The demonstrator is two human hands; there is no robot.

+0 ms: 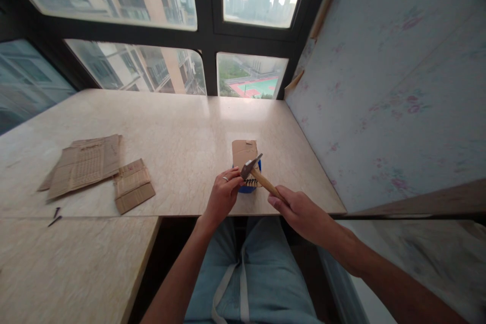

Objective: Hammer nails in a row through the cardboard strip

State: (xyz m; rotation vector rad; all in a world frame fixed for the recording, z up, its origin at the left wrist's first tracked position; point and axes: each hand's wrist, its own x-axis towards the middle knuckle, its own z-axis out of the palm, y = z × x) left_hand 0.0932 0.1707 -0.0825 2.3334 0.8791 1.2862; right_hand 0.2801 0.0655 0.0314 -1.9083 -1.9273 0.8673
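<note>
My right hand is closed around the wooden handle of a small hammer, its metal head raised just over the near end of a cardboard strip. The strip lies on a blue object near the counter's front edge, and a row of dark nails shows along the strip's near end. My left hand, a ring on one finger, is pinched at that near end beside the hammer head; what its fingers hold is too small to make out.
Flattened cardboard pieces and a smaller folded piece lie at the left of the stone counter. Two loose nails rest near the left front edge. A patterned panel walls the right side; windows run behind.
</note>
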